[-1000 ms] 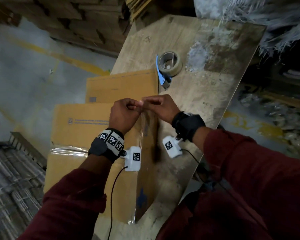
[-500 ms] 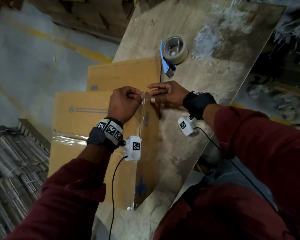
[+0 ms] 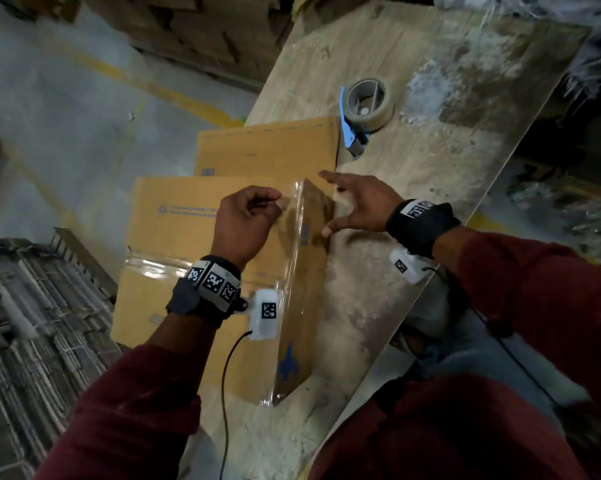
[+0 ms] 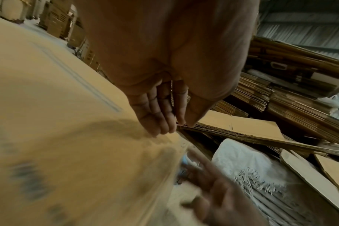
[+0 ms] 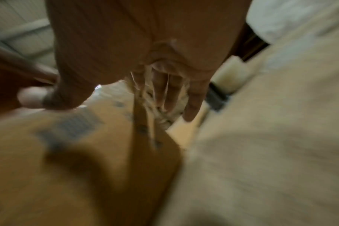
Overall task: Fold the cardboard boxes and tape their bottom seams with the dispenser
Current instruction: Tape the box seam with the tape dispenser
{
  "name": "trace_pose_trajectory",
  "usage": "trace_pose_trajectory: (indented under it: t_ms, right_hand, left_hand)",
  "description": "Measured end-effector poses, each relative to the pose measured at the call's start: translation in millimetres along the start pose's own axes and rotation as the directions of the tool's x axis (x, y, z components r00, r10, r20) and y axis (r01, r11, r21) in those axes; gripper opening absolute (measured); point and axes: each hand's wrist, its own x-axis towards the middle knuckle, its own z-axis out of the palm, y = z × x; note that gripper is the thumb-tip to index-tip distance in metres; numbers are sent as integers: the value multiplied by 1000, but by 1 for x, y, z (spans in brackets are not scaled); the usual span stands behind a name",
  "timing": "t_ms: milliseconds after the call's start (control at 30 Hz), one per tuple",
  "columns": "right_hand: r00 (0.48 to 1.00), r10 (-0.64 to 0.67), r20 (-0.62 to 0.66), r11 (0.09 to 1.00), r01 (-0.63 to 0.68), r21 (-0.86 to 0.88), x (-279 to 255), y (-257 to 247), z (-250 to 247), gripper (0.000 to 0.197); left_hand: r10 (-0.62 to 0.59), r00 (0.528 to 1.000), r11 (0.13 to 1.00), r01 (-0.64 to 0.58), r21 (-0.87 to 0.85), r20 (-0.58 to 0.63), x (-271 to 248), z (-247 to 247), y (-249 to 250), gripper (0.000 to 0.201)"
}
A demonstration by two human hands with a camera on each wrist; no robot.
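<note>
Worn plywood table [image 3: 430,209] — landmark. On it: folded brown cardboard box [image 3: 202,244], clear tape on its seams, I judge nearly sealed. Beyond: blue-handled tape dispenser [image 3: 365,105], idle. Left hand [image 3: 247,225] curled at tape; right hand [image 3: 358,202] spread.

Worn plywood table [image 3: 448,174] — concrete floor [image 3: 67,109]

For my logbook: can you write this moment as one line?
left hand: curled on taped box | right hand: open | dispenser: idle
</note>
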Motion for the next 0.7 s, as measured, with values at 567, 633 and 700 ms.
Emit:
trace_pose_trajectory:
  t_ms: [567,633,700]
  right_hand:
    - [926,-376,49,812,354,-463,32,-52,14,117]
    - [907,-414,72,760,388,-521,16,-67,29,125]
    - [860,-494,128,694,479,-538,1,-83,53,112]
  left_hand:
    - [27,988,999,-31,-27,-154,-71,-29,-53,14]
    - [2,984,999,-11,-47,-180,-83,-32,-67,15]
    - [-27,977,998,13,-66,-213,-97,-33,-81,17]
